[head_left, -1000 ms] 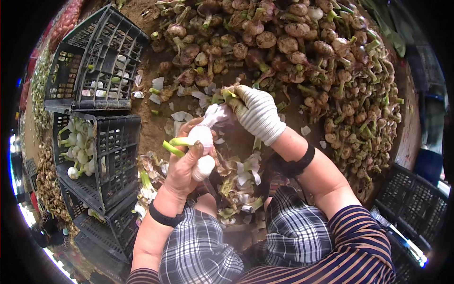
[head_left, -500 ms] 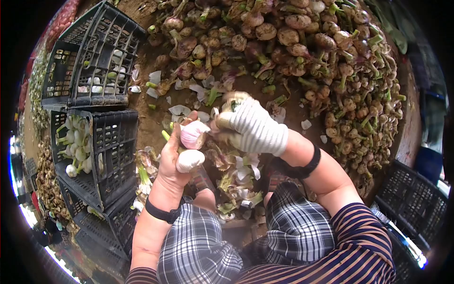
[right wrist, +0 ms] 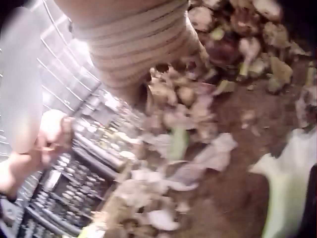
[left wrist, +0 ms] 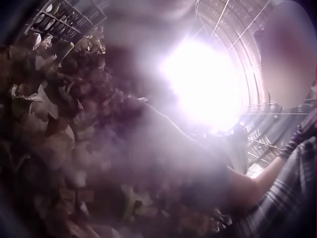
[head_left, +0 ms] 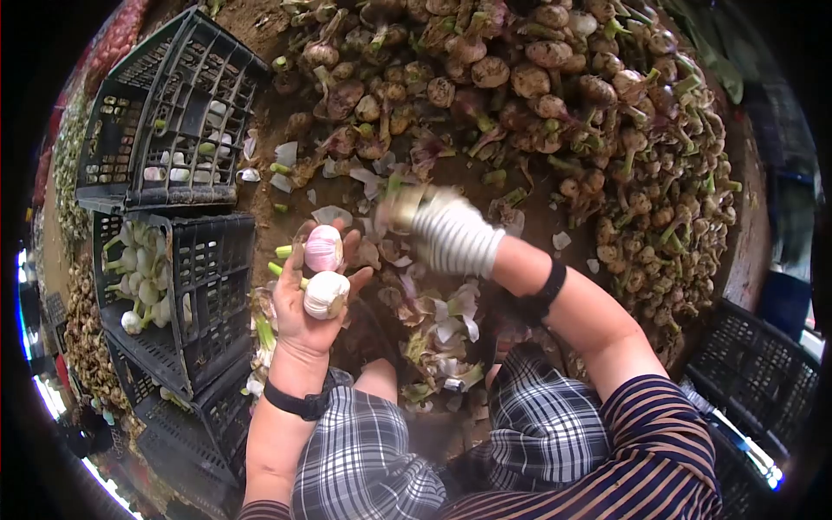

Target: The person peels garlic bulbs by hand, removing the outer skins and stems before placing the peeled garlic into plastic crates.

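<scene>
Head view: the left hand holds two garlic bulbs; the gloved right hand is blurred, its closing I cannot tell.

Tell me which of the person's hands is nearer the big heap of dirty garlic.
Right. The gloved right hand is just short of the heap; the left hand, holding two bulbs, is farther back.

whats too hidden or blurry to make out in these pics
Head view: what, if anything, the right hand holds; motion blur smears it.
Head view: undersides of the two garlic bulbs; the left hand hides them.
Head view: far end of the garlic heap; cut off by the top edge.
Left wrist view: how the bulbs are held; lost in glare and blur.
</scene>
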`<state>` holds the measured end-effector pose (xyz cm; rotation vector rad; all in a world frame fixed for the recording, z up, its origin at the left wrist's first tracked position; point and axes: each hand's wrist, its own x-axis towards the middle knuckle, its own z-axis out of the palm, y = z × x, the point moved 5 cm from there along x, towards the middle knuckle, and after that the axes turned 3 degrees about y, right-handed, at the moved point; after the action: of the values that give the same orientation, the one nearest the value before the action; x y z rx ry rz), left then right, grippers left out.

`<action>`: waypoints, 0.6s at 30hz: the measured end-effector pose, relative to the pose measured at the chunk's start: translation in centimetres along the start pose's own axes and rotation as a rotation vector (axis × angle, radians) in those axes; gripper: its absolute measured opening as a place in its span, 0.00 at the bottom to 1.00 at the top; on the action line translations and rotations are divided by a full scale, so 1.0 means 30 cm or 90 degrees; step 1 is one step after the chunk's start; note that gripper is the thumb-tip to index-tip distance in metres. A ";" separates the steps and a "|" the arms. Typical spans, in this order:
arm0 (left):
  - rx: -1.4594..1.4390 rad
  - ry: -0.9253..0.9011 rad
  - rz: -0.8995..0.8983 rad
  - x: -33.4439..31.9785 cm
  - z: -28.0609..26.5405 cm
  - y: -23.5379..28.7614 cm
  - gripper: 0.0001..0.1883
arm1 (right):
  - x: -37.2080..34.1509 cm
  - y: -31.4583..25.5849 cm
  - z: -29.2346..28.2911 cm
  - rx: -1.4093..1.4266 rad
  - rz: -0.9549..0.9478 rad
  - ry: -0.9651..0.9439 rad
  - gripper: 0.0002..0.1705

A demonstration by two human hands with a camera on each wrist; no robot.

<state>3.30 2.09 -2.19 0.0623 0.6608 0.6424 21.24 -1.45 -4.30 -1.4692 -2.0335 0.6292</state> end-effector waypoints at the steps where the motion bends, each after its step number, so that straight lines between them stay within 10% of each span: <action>1: -0.009 -0.010 0.001 0.001 -0.020 0.003 0.19 | 0.007 0.094 -0.011 -0.078 0.139 0.084 0.35; 4: -0.018 -0.016 -0.010 0.009 -0.022 -0.007 0.17 | 0.042 0.333 0.009 -0.193 0.510 -0.018 0.34; 6: -0.016 -0.020 -0.023 0.010 -0.043 -0.013 0.18 | 0.034 0.244 0.104 -0.151 0.454 -0.288 0.40; 8: 0.044 -0.007 0.019 0.009 -0.053 -0.009 0.16 | -0.022 0.080 0.280 -0.054 0.171 -0.226 0.36; 9: 0.043 -0.012 0.021 0.012 -0.040 -0.012 0.15 | -0.044 0.002 0.324 0.291 0.060 -0.459 0.31; 10: 0.043 -0.015 0.023 0.012 -0.030 -0.013 0.14 | -0.045 -0.112 0.210 0.484 0.219 -0.347 0.11; 14: 0.084 0.073 0.021 0.017 -0.040 -0.010 0.18 | 0.038 0.151 -0.156 -0.254 0.153 0.365 0.20; 16: 0.094 0.018 -0.058 0.023 -0.057 -0.032 0.20 | 0.000 0.359 -0.223 -0.319 0.401 0.200 0.18; 18: 0.184 0.046 -0.048 0.040 -0.065 -0.057 0.18 | -0.052 0.465 -0.208 -0.380 0.390 0.251 0.21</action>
<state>3.79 1.11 -4.84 0.2818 0.8182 0.4744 35.56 1.48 -9.03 -2.3779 -1.5066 -0.0903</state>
